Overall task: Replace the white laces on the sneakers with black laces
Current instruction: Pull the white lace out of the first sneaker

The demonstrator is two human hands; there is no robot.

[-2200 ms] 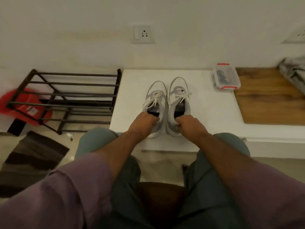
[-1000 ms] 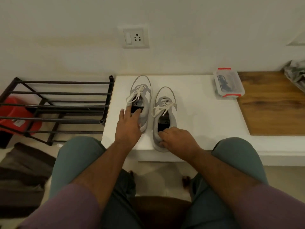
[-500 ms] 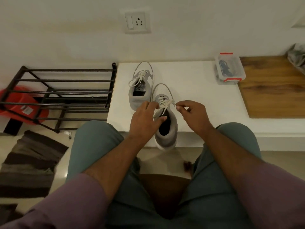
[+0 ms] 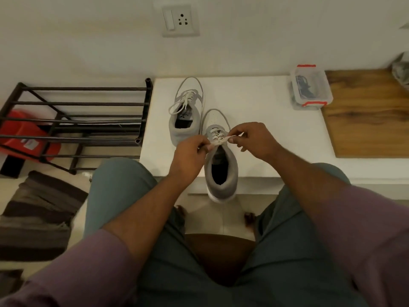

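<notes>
The step in hand seems to be untying: the left hand (image 4: 190, 156) and the right hand (image 4: 254, 140) each pinch the white lace (image 4: 221, 140) over the nearer grey fabric sneaker (image 4: 221, 171), whose heel overhangs the white table (image 4: 254, 120). Next, I think, comes pulling the lace out of the eyelets. I count two sneakers, the second (image 4: 188, 109) just behind, and one clear plastic box (image 4: 311, 87) with dark laces, number unclear.

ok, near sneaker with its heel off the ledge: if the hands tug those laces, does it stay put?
Probably not firmly. The near sneaker has its heel past the white ledge edge, so a pull toward the person could tip or drag it off. It looks light and soft-sided. The white lace, pinched by left hand and right hand, looks floppy.
</notes>
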